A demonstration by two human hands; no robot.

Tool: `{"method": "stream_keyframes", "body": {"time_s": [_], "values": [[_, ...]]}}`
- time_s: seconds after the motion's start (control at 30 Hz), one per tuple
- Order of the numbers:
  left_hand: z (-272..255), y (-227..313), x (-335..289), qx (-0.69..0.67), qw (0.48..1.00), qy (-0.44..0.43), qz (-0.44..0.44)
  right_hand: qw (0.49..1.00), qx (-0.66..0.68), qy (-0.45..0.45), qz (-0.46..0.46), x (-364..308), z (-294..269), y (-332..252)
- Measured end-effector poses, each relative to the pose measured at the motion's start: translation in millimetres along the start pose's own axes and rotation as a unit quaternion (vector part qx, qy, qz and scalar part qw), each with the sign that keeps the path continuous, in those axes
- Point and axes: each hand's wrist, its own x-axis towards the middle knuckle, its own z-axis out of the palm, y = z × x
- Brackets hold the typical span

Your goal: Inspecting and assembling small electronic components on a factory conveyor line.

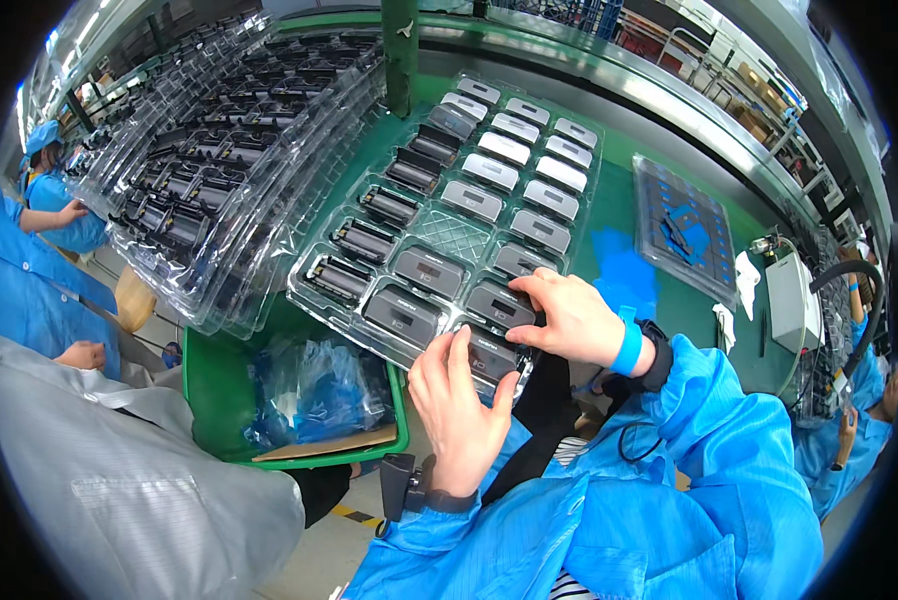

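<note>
A clear plastic tray (314,312) holds rows of flat grey rectangular devices with rounded corners and a small dark window. At its near right corner lies one grey device (489,358). My left hand (457,405) grips this one, index finger at its left end and thumb by its near edge. Just beyond it sits another grey device (497,304). My right hand (581,322) closes on its right end, fingertips on the far side and thumb low between the two devices. Open black housings (364,241) fill the tray's left column. One pocket (449,238) in the middle is bare.
Stacked clear trays (219,180) of black housings stand at left. Below them is a green bin (399,440) with plastic bags. A tray with blue pieces (684,225) and a white box (791,300) are at right. A green post (400,60) rises behind. Co-workers (44,250) sit nearby.
</note>
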Motion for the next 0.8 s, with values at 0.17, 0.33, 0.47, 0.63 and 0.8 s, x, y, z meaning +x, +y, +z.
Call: {"method": "stream_keyframes", "body": {"time_s": [0.17,0.33,0.47,0.63,0.8], "values": [[1,-1,0,-0.006,1.000,0.000,0.004,0.999,0.003,-0.034,0.005,10,-1,10],[-1,-2,1,-0.003,1.000,-0.003,0.004,0.998,-0.017,0.020,-0.055,8,2,1],[-1,2,2,0.011,1.000,-0.005,0.006,0.993,-0.051,0.070,-0.077,9,7,-9],[-1,2,5,0.013,1.000,-0.007,0.001,0.989,-0.121,0.054,-0.060,24,4,-18],[-2,7,4,0.026,0.999,-0.013,-0.016,0.992,-0.059,0.075,-0.079,27,-3,-7]]}}
